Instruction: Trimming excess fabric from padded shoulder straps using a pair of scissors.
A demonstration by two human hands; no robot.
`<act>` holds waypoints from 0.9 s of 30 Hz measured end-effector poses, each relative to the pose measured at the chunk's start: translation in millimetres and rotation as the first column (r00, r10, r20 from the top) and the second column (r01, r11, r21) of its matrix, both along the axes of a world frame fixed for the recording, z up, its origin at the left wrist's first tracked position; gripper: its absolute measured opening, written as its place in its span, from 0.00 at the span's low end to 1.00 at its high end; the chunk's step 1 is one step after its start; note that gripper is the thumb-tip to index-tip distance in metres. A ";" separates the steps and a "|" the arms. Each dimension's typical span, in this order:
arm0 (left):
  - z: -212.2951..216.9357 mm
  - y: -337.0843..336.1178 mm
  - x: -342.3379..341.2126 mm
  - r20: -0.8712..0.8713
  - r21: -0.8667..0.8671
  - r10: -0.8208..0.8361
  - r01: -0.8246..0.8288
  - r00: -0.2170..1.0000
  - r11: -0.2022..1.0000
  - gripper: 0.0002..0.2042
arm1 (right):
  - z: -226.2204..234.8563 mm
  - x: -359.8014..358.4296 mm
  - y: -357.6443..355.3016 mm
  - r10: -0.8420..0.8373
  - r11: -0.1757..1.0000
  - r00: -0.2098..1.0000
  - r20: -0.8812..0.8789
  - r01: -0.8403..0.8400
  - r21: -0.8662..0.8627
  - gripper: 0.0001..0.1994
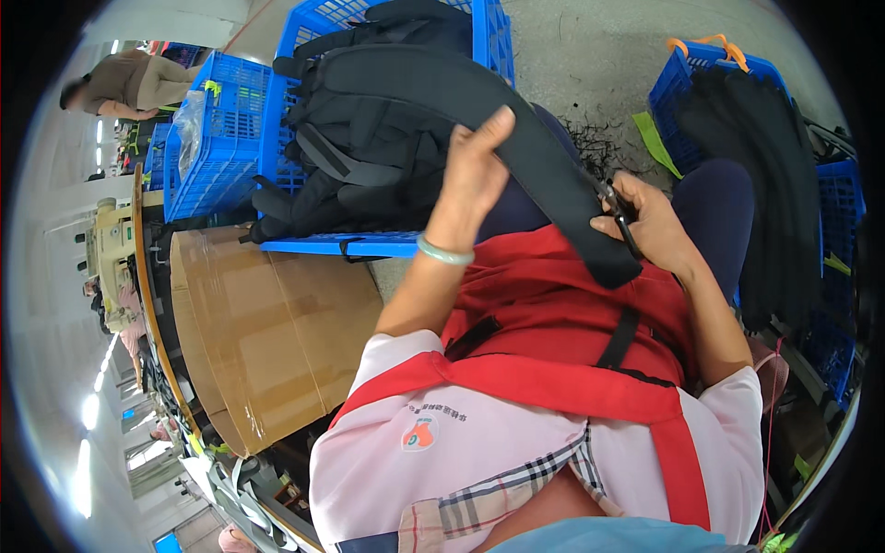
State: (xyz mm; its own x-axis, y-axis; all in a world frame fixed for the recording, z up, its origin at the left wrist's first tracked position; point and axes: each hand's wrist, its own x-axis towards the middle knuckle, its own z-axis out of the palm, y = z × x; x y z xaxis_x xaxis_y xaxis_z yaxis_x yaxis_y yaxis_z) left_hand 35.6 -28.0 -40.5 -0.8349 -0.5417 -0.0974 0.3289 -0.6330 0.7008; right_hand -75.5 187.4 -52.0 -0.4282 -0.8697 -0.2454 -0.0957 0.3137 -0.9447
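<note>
A long black padded strap [544, 152] slants across my lap, its rounded lower end over my red apron [553, 304]. My left hand [475, 166] is closed on the strap's left edge, thumb on top and the other fingers hidden beneath. My right hand [653, 221] grips a small pair of dark scissors [627, 223] by its handles, against the strap's right edge. Whether the blades are apart is too small to tell. Beyond my left hand, more black padded pieces [369, 138] lie heaped in a blue plastic crate [493, 37].
Left of me stands a cardboard box [277, 323]. At the right, a blue crate [668, 88] holds a stack of long black strips [751, 184]. Dark thread scraps [595, 143] litter the floor ahead. Another person [129, 83] stands far left, beyond another blue crate [221, 129].
</note>
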 end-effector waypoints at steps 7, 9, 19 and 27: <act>14.9 -10.6 1.3 -0.003 -0.107 0.015 -0.015 1.000 0.994 0.08 | 12.0 0.9 -0.9 -0.060 0.997 0.996 -0.061 0.057 -0.050 0.16; 15.6 -7.6 3.1 -0.015 -0.104 0.004 -0.005 1.000 0.995 0.08 | 21.9 5.3 -5.4 -0.059 0.995 0.996 -0.064 0.054 -0.088 0.19; 15.1 -4.6 4.6 -0.050 -0.106 -0.033 0.028 0.998 0.994 0.07 | 16.4 10.1 -2.5 -0.074 0.992 0.997 -0.022 0.072 -0.100 0.24; -10.9 13.2 10.7 0.074 -0.179 -0.138 0.149 0.988 0.973 0.07 | 11.0 11.2 -17.0 -0.187 0.968 0.982 0.039 0.191 -0.160 0.19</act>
State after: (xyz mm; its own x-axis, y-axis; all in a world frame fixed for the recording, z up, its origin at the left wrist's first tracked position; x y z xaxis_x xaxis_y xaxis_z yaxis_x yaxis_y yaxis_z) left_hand 46.3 -14.8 -51.3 -0.9007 -0.4303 -0.0606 0.1975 -0.5295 0.8250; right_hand -64.3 170.4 -41.0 -0.5846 -0.8024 -0.1201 -0.0262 0.1666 -0.9857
